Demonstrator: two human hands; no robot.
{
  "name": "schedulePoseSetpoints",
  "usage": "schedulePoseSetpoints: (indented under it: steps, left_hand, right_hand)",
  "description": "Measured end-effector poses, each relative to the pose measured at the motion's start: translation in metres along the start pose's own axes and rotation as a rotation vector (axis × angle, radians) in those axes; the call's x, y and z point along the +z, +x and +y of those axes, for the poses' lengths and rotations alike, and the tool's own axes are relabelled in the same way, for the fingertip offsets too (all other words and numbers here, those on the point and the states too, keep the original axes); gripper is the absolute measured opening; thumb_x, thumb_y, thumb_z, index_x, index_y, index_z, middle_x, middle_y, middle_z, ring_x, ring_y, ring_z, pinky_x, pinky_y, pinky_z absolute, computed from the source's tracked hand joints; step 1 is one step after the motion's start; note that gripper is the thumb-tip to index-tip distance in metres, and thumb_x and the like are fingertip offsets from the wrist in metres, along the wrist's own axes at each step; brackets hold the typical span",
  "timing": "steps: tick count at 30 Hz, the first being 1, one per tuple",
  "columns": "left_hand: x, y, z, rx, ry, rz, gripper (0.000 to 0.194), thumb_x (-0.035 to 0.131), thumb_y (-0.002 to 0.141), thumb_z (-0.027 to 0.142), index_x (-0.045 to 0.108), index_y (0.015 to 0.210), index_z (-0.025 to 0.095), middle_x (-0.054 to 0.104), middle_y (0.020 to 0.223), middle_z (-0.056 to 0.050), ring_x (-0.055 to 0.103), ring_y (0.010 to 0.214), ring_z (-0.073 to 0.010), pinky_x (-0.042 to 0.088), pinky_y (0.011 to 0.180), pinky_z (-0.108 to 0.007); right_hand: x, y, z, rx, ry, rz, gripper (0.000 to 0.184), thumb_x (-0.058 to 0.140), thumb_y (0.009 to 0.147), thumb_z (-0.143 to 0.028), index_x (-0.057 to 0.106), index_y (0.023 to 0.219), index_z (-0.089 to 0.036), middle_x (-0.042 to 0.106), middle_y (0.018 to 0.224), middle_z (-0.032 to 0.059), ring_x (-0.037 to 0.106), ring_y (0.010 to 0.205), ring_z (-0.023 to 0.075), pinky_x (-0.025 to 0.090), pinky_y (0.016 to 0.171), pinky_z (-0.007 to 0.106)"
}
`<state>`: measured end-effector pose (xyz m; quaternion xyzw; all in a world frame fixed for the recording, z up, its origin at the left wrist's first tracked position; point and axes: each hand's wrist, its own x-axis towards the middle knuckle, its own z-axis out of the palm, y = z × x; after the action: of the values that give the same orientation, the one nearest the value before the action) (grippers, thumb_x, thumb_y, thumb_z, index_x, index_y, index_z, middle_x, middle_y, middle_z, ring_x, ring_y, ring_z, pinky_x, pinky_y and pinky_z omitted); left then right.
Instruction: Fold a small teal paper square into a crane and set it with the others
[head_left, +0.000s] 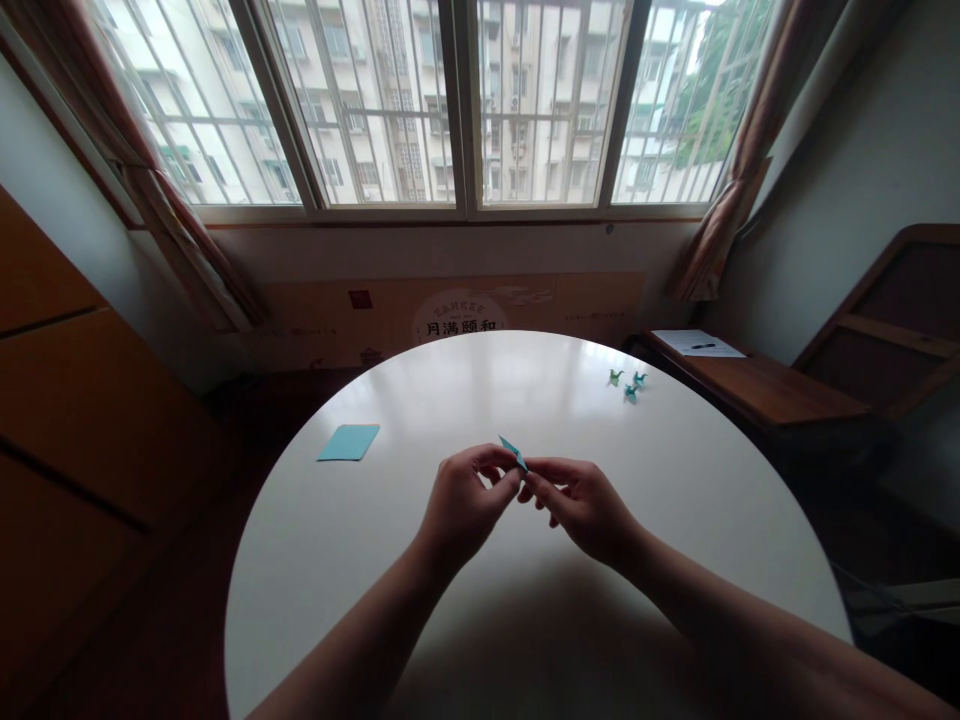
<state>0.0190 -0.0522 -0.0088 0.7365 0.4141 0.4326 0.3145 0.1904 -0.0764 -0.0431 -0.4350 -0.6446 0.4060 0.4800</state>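
Note:
A small piece of folded blue origami paper [513,449] is held up over the table, one pointed end sticking up and to the left. My left hand [471,500] pinches it between thumb and fingers from the left. From the right, the thumb and index finger of my right hand [581,500] close on its lower end. The fingertips of both hands nearly meet there and hide part of the folds. Beneath them is the round white table [525,640].
A stack of square blue paper [349,442] lies at the left of the table. Three small folded paper cranes [631,393] stand at the back right. Beyond the table's right edge, a wooden surface [780,385] carries a white sheet [696,343] with a pen [703,346].

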Motion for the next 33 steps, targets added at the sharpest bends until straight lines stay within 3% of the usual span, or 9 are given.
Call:
schedulePoseSetpoints:
  steps: [11,15,24,33]
  left_hand:
    - [0.003,0.0,0.001,-0.032,-0.009,-0.009,0.006,0.061,0.074,0.016,0.065,0.071,0.019,0.066,0.067,0.001,0.059,0.066,-0.014,0.044,0.06,-0.022]
    - [0.005,-0.002,0.002,-0.04,0.008,0.014,0.005,0.059,0.074,0.016,0.062,0.071,0.019,0.063,0.067,0.002,0.058,0.067,-0.0141,0.043,0.061,-0.023]
    - [0.008,-0.004,0.009,-0.063,-0.072,0.019,0.008,0.056,0.077,0.015,0.062,0.075,0.019,0.066,0.069,0.003,0.062,0.066,-0.0149,0.049,0.067,-0.026]
    - [0.006,-0.005,0.008,-0.03,0.055,0.043,0.005,0.058,0.08,0.017,0.059,0.076,0.02,0.064,0.068,0.003,0.061,0.066,-0.0146,0.044,0.06,-0.024]
  right_hand:
    - [0.0,-0.002,-0.004,-0.153,-0.215,0.035,0.03,0.055,0.095,-0.026,0.074,0.118,-0.021,0.074,0.085,0.0049,0.063,0.065,0.0146,0.042,0.049,0.021]
    - [0.001,-0.004,-0.008,-0.256,-0.347,0.095,0.031,0.054,0.094,-0.02,0.074,0.117,-0.024,0.076,0.09,0.003,0.062,0.061,0.013,0.045,0.054,0.022]
    - [0.003,-0.004,-0.014,-0.43,-0.706,0.238,0.038,0.053,0.09,-0.015,0.067,0.125,-0.019,0.076,0.094,0.0061,0.07,0.073,0.0214,0.052,0.066,0.031]
    - [0.004,-0.005,-0.018,-0.298,-0.503,0.17,0.027,0.056,0.092,-0.022,0.072,0.114,-0.024,0.077,0.102,0.0038,0.073,0.082,0.019,0.052,0.061,0.024]
